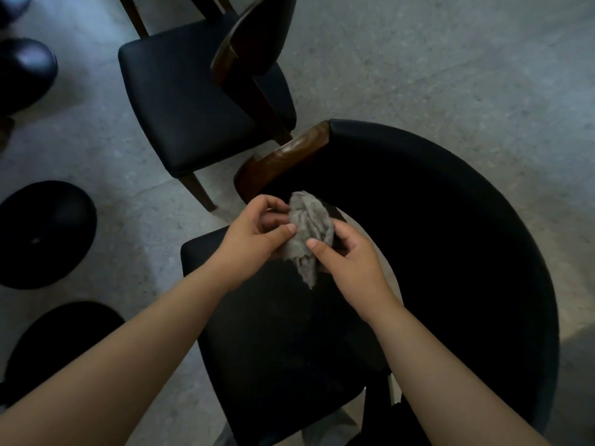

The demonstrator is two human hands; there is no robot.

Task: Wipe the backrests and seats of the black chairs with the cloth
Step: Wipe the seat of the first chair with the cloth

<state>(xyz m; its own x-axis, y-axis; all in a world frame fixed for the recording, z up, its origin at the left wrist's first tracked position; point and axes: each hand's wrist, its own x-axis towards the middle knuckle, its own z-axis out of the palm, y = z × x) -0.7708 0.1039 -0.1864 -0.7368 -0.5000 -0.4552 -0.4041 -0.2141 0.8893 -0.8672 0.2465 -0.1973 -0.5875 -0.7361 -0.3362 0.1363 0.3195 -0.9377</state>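
Note:
A crumpled grey cloth (307, 231) is bunched between both hands above the near black chair. My left hand (254, 235) pinches its left side with thumb and fingers. My right hand (347, 259) grips its right side, thumb on top. Below the hands lies the near chair's black seat (277, 333), and its curved black backrest (450, 236) with a wooden end (283, 162) sweeps round to the right. A second black chair (183, 104) stands further away at upper left, its backrest (254, 43) tilted towards me.
Several round black stools (45, 233) stand along the left edge on the grey speckled floor (450, 59). Open floor lies to the upper right. The two chairs stand close together, a narrow gap between them.

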